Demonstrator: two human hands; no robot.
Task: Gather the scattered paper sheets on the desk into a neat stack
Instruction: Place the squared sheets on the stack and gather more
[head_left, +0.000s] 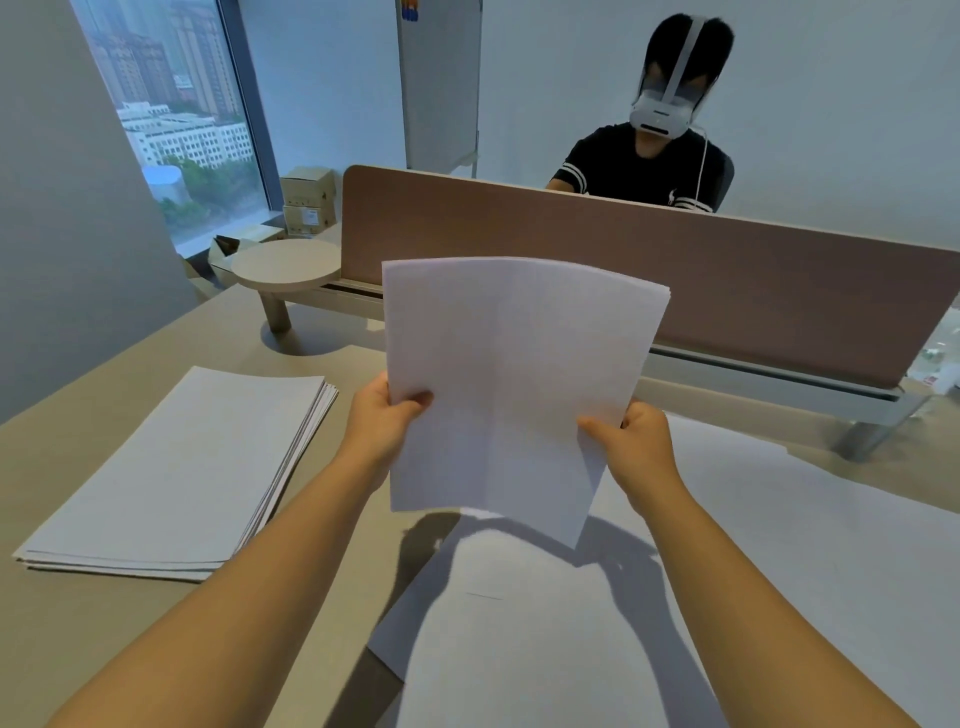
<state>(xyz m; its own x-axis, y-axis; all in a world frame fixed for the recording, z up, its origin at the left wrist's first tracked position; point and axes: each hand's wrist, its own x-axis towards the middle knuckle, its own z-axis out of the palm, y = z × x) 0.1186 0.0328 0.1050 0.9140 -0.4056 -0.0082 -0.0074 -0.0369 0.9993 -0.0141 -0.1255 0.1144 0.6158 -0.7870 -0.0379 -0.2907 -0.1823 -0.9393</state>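
Sheaf (514, 384) held upright above desk (322, 571), centre. Left hand (382, 423) pinches its left edge, right hand (631, 441) its right edge; fingers behind paper hidden. Stack (176, 467) lies left. Loose sheets (571, 623) near right, cut off by frame. Divider (675, 265) far.

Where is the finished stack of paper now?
In the head view the paper stack lies flat on the desk at the left, beside the left hand, below the round shelf.
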